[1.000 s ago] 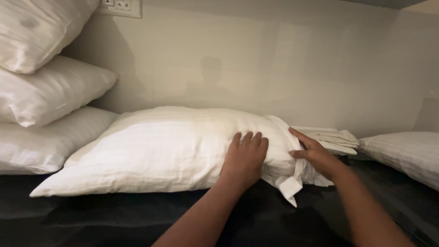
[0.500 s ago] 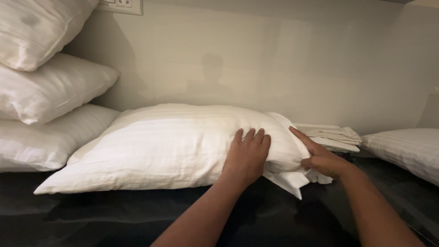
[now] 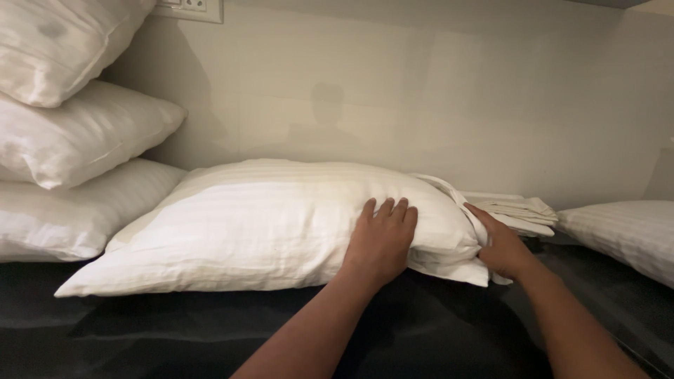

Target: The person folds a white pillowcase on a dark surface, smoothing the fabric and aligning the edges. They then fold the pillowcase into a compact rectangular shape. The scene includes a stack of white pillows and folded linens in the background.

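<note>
A large white striped pillow in its case lies lengthwise on a dark surface against a pale wall. My left hand rests flat on the pillow's right part, fingers together, pressing down. At the pillow's right end, my right hand is against the open end of the pillowcase, fingers tucked in among the loose cloth folds there. Whether it grips the cloth is hidden by the folds.
Three white pillows are stacked at the left. Folded white linens lie behind my right hand, and another white pillow sits at the far right. A wall socket is at the top left.
My right hand has pushed the loose flap of the pillowcase in toward the pillow's end. The left hand has stayed on the pillow, and the pillow has barely moved.
</note>
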